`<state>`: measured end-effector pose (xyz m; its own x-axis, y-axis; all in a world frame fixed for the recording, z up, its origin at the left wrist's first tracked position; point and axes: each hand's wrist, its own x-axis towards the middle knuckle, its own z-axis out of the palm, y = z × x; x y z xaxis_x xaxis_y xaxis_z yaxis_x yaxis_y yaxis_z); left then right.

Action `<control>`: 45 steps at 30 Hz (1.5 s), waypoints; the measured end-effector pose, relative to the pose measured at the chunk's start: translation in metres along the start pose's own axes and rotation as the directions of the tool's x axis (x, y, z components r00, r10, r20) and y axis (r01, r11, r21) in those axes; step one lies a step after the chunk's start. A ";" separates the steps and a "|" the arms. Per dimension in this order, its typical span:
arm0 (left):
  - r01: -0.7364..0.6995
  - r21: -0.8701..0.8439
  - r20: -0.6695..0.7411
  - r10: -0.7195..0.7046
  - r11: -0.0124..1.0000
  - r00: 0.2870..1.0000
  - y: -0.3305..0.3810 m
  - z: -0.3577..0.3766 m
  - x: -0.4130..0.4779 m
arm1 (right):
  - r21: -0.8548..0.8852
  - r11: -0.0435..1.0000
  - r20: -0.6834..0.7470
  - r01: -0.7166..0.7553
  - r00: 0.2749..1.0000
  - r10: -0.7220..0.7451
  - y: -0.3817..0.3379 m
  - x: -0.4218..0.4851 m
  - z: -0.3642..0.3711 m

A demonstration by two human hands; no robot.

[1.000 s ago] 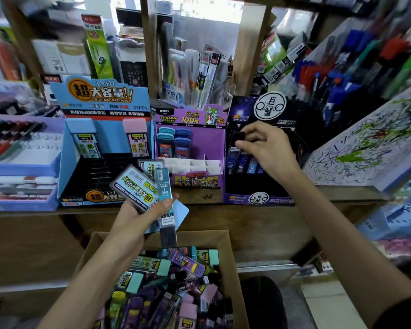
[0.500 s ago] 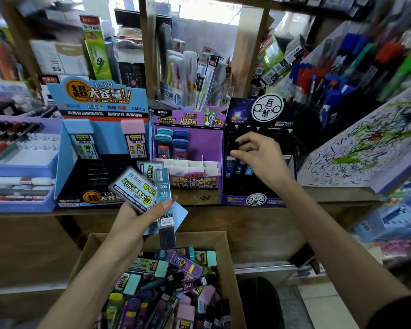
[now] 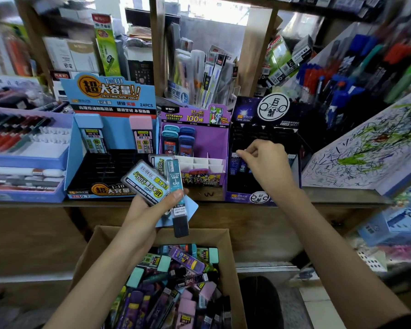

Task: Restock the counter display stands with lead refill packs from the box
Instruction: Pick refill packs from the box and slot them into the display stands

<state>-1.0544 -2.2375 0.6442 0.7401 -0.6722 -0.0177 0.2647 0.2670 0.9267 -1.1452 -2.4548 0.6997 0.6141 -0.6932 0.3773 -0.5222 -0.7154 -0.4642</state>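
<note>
Head view, restocking at a wooden shop counter (image 3: 330, 194). The left hand (image 3: 149, 210) is raised above an open brown cardboard box (image 3: 206, 237) and grips a fan of lead refill packs: a flat grey-edged pack with a pale blue label (image 3: 144, 181) lies tilted to the left; a narrow teal pack with a black lower end (image 3: 177, 186) stands nearly upright under the thumb; a pale blue card (image 3: 191, 207) shows behind them. The box sits below the counter edge and is filled with loose refill packs in purple, teal, pink and black (image 3: 185, 260).

The right hand (image 3: 268, 167) is well apart from the left and reaches over the dark purple-and-black display stand with a round white logo (image 3: 244, 110); its fingers are curled with the tips close together, just beside a few blue packs (image 3: 240, 167) standing in that stand's left slots; whether anything is pinched between the tips cannot be told.

On the counter, left to right: a blue display stand with an orange-and-white header (image 3: 114, 91), holding one blue-capped and one pink-capped pack at the back of a black slotted tray; a purple display stand (image 3: 214, 141) with four blue packs (image 3: 179, 141) in its rear left corner and bare white dividers in front; then the dark stand; a white board covered in pen scribbles (image 3: 365, 160) leans at the far right.
</note>
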 end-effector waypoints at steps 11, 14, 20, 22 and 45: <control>-0.081 0.020 -0.001 0.081 0.997 0.997 -0.001 0.015 0.008 | 0.517 0.843 0.370 -0.145 0.926 -0.068 -0.058 -0.105 0.028; -0.081 0.035 -0.008 0.081 0.996 0.997 -0.002 0.013 0.008 | 0.537 0.822 0.365 -0.189 0.931 -0.025 -0.061 -0.104 0.035; -0.053 0.025 -0.046 0.054 0.998 0.997 -0.006 0.003 0.008 | 0.675 0.645 0.404 -0.357 0.911 0.081 -0.056 -0.100 0.037; -0.032 0.023 -0.044 0.033 0.999 0.998 -0.006 0.000 0.008 | 0.724 0.599 0.352 -0.341 0.930 0.104 -0.047 -0.095 0.030; -0.015 0.071 0.005 0.014 0.997 1.000 -0.007 -0.007 0.003 | 0.607 0.794 0.079 -0.039 0.997 -0.012 0.029 0.013 -0.027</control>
<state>-1.0497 -2.2368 0.6348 0.7405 -0.6720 -0.0025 0.2095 0.2273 0.9510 -1.1683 -2.4868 0.7130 0.6655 -0.6753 0.3180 -0.0793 -0.4876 -0.8695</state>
